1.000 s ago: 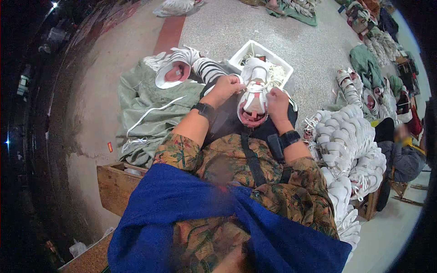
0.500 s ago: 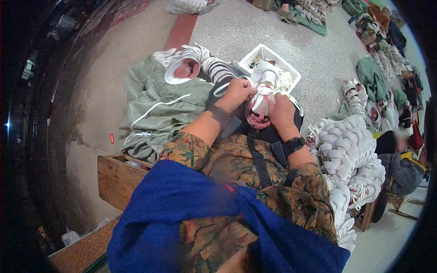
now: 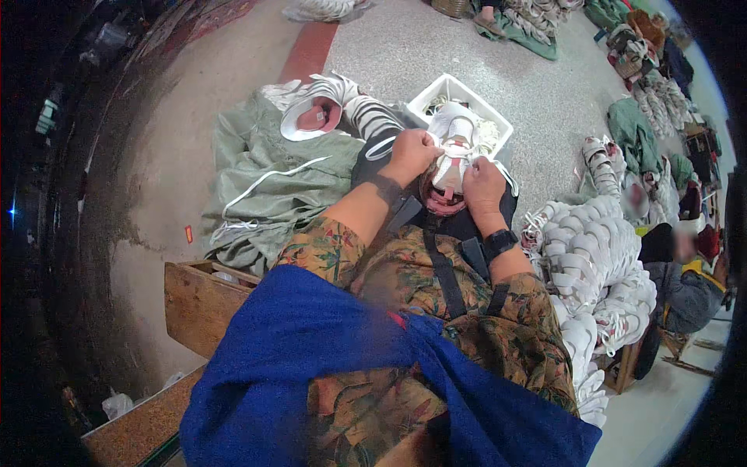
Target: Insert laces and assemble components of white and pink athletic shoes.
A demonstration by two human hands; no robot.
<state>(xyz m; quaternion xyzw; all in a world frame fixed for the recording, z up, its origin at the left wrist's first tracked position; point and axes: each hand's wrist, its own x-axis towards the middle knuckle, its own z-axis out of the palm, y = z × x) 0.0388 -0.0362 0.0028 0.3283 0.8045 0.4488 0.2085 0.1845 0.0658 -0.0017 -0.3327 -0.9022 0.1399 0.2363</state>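
A white sneaker with a pink lining [image 3: 447,204] rests on my lap, its toe pointing away from me. White shoelace [image 3: 456,151] runs across its upper part. At the shoe's left side, my left hand [image 3: 413,153] pinches the lace, with a loop hanging out beyond the fingers. My right hand [image 3: 485,184] is closed at the shoe's right side, its fingertips on the lace; a loose end trails past that hand. Partly behind the shoe's toe stands a white plastic bin [image 3: 506,126] with bundled white laces in it.
Stacked white shoes [image 3: 595,241] lie close on my right. On my left a green woven sack [image 3: 272,175] bears a loose lace, with a row of nested shoes [image 3: 367,113] beyond it. A wooden box [image 3: 204,300] stands lower left. A person [image 3: 689,300] sits at far right.
My left hand has moved slightly right and up, closer to the middle of the shoe. The right hand has shifted a little. The shoe stays on my lap.
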